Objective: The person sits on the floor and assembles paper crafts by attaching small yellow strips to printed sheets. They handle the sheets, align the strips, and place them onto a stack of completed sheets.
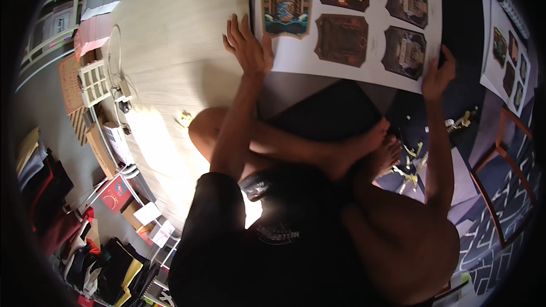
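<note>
A large white printed sheet (369, 65) with several dark ornate label pictures lies on the floor ahead of my crossed legs. My left hand (248, 46) rests flat on the sheet's near left corner, fingers spread. At the near right corner my right hand (438, 74) pinches the sheet's edge. The sheet lies partly on a black mat (333, 111).
A second printed sheet (506, 59) lies at the far right beside a wooden chair frame (500, 153). Yellow paper scraps (409, 165) lie by my feet. On the left are a white cable (116, 62), boxes, papers and a rack of clothes (51, 193).
</note>
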Demonstrator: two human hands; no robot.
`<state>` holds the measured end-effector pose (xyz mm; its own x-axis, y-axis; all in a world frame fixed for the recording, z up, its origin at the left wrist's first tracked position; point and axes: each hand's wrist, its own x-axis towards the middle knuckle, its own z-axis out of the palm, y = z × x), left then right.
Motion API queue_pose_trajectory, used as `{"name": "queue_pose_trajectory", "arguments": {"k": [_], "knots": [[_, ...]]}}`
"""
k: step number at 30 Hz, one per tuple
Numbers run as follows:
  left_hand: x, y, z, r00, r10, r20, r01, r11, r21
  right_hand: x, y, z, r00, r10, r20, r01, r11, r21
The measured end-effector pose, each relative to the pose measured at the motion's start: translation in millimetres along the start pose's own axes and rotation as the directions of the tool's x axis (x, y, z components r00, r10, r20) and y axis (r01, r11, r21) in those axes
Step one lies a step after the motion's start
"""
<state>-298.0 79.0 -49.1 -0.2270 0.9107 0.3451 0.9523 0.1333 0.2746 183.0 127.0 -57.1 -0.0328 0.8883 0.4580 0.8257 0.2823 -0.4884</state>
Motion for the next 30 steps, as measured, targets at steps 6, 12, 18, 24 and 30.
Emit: {"name": "queue_pose_trajectory", "arguments": {"k": [6, 12, 18, 24, 30], "knots": [[-15.6, -25.9, 17.3, 0.997, -0.038, 0.062, 0.037, 0.999, 0.018, 45.6, -26.9, -38.9, 0.961, 0.062, -0.269, 0.014, 0.962, 0.272], [-6.9, -6.8, 8.3, 1.000, 0.005, 0.030, -0.005, 1.000, -0.001, 36.2, -27.4, -25.8, 0.866, -0.231, -0.443, 0.338, 0.924, 0.179], [-7.1, -9.0, 7.6, 0.998, 0.023, 0.056, -0.022, 1.000, -0.016, 6.7, -13.3, -4.7, 0.997, 0.050, -0.053, -0.052, 0.998, -0.039], [-7.2, -4.6, -0.7, 0.997, 0.017, 0.077, -0.015, 1.000, -0.026, 20.1, -36.6, -2.6, 0.983, -0.094, -0.156, 0.074, 0.989, -0.129], [-12.0, -7.7, 10.3, 0.997, -0.076, 0.027, 0.079, 0.991, -0.108, 11.9, 10.9, -18.2, 0.751, 0.611, -0.251, -0.299, 0.653, 0.696]]}}
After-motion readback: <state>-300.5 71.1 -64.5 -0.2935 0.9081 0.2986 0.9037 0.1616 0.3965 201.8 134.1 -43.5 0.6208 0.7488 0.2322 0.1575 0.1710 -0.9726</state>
